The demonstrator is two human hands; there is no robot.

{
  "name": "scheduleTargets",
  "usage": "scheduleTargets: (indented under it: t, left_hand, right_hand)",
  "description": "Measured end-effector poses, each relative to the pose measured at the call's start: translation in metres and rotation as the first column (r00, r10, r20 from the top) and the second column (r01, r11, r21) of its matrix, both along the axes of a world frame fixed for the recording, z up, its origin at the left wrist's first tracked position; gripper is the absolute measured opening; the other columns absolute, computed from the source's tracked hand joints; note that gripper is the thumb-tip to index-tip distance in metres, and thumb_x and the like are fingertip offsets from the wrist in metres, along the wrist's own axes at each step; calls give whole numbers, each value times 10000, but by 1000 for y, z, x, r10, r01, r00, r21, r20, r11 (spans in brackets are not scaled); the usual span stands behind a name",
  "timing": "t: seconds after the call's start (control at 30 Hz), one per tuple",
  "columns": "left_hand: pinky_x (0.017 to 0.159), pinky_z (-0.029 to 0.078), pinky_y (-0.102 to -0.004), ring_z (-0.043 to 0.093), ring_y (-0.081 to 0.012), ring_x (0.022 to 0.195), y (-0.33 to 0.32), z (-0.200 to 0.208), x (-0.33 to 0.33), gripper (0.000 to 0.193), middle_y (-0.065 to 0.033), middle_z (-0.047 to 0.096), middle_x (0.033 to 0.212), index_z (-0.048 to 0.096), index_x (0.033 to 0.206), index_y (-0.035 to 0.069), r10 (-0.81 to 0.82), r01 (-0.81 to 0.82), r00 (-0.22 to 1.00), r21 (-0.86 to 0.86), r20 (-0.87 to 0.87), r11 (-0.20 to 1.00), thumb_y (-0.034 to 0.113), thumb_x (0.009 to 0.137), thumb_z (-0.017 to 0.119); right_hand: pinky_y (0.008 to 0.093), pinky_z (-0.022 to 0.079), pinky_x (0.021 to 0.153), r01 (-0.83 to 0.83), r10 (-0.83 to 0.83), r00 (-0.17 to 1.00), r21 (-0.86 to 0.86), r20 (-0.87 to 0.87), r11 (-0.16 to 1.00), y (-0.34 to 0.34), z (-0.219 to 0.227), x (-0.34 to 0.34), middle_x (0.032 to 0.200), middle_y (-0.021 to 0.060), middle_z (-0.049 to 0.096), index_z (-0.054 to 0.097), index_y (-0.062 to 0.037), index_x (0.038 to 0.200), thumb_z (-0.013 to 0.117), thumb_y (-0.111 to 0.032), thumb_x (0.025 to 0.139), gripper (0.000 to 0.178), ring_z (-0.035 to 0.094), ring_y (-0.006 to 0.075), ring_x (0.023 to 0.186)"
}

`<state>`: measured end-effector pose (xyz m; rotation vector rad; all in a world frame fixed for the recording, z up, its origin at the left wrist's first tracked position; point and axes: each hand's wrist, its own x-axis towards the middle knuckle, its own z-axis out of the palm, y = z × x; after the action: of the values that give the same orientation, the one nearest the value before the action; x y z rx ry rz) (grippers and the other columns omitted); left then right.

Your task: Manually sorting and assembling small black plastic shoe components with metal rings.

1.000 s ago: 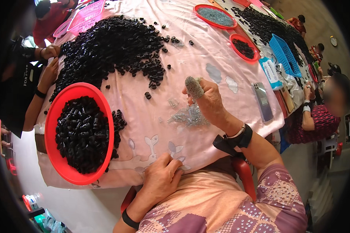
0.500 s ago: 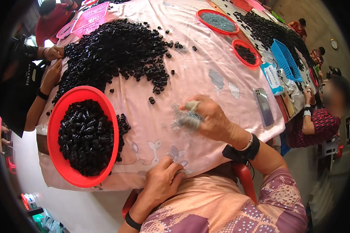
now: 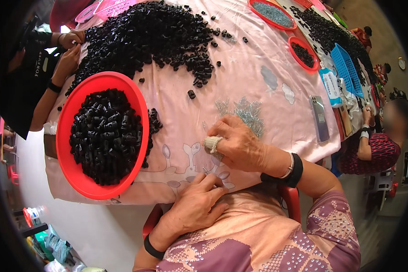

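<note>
small clear springs [image 3: 245, 112] scattered on pink cloth [image 3: 258, 59], just beyond right hand [image 3: 240, 145], within easy reach. right hand knuckles up, fingers curled narrow, taped fingertip [image 3: 211, 143] down at cloth; cannot tell what it pinches. left hand [image 3: 197, 204] at table edge, fingers loosely bent near tiny metal piece [image 3: 206, 170]. black pieces: one big heap [image 3: 145, 36], one red tray [image 3: 72, 167] heaped alongside. two more red trays farther off.

Glossy red plastic bowl [image 3: 72, 167] holds matt black plastic parts [image 3: 106, 136]. Smooth pink cloth [image 3: 254, 59] with a faint sheen covers the worktop. Small shiny metal springs [image 3: 247, 113] glint on it.
</note>
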<state>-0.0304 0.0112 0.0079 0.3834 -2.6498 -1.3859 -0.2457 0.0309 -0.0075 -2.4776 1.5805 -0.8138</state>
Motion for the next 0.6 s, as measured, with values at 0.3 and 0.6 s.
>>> scheduleTargets:
  t: [0.3, 0.6]
  left_hand:
    - [880, 471, -395, 558, -301, 999, 2, -1, 8, 285, -113, 611, 1052, 675, 999, 13, -52, 51, 998, 25, 31, 998, 242, 829, 679]
    - [872, 469, -410, 570, -327, 990, -4, -5, 8, 243, -136, 616, 1038, 686, 993, 24, -64, 61, 998, 105, 27, 993, 223, 855, 656]
  right_hand:
    - [421, 388, 833, -148, 148, 989, 70, 14, 986, 13, -5, 26, 988, 75, 573, 628, -94, 841, 698, -285, 642, 284, 517, 275, 968]
    - [412, 384, 852, -223, 227, 973, 113, -29, 968, 12, -3, 22, 986, 90, 555, 628, -73, 754, 682, -283, 660, 237, 493, 274, 982]
